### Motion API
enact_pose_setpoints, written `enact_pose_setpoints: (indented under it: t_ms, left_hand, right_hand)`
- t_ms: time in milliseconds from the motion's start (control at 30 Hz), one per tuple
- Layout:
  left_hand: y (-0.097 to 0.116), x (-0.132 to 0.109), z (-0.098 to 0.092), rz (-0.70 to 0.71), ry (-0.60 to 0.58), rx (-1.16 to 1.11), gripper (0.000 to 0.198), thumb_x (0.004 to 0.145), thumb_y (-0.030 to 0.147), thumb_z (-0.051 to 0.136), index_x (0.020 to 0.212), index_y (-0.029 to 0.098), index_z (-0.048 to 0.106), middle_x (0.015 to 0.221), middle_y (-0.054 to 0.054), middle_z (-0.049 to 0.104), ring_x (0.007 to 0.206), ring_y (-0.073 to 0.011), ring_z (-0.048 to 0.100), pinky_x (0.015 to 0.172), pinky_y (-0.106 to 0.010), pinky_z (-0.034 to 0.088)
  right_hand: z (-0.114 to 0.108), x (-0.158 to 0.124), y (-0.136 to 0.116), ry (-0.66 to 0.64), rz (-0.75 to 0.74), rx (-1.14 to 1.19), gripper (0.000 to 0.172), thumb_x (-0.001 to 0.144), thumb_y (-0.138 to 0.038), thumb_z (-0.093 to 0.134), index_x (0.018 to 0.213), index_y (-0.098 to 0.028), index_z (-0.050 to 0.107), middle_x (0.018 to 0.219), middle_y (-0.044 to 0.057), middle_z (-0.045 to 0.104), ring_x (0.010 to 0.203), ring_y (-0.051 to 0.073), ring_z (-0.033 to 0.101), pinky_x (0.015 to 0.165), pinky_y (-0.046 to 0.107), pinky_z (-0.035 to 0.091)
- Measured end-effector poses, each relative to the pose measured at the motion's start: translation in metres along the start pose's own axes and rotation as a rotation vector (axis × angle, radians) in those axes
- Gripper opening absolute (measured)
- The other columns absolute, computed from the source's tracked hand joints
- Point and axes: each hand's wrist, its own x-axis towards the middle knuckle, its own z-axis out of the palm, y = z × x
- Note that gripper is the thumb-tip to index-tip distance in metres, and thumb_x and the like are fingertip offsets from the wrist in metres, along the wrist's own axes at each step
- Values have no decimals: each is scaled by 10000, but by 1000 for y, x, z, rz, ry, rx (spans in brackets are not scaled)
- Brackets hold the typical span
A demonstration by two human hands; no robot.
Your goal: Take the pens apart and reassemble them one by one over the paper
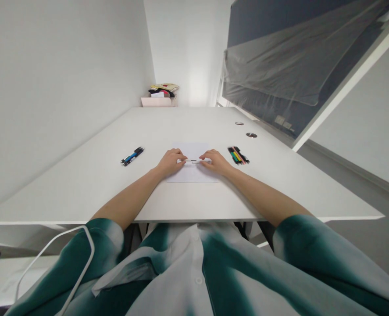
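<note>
My left hand (172,162) is closed, thumb and fingertips pinching a thin pen (190,160) with a white barrel and a dark end that points right. Opposite it, my right hand (215,161) pinches a short white piece (195,163) that looks like a pen cap; its far end is hidden by the fingers. The pen and this piece lie close together, and I cannot tell whether they touch. Beneath both hands is a sheet of white paper (190,175), flat on the white table (181,202).
Several blue and black pens (132,156) lie left of the paper. To the right sits a row of several coloured pens (238,155). Two round metal fittings (251,135) are set in the table farther back. A box with cloth items (159,101) stands at the far end.
</note>
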Motion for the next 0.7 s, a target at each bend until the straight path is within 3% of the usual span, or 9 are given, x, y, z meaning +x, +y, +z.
enact_pose_setpoints:
  t_ms: [200, 700]
  left_hand:
    - [2, 0, -3, -26, 5, -10, 269, 850, 311, 576, 1021, 218, 762, 961, -81, 666, 936, -240, 584, 905, -415, 444]
    - [11, 1, 1, 32, -4, -22, 255, 855, 296, 585, 1014, 202, 761, 942, -86, 666, 933, -237, 591, 893, -402, 440]
  right_hand:
    - [-1, 2, -2, -56, 16, -75, 213, 893, -190, 556, 961, -171, 757, 956, 102, 735, 928, 240, 606, 866, 357, 418]
    - [1, 3, -14, -39, -4, 4, 197, 889, -189, 563, 954, -173, 748, 932, 102, 720, 921, 233, 590, 869, 365, 424]
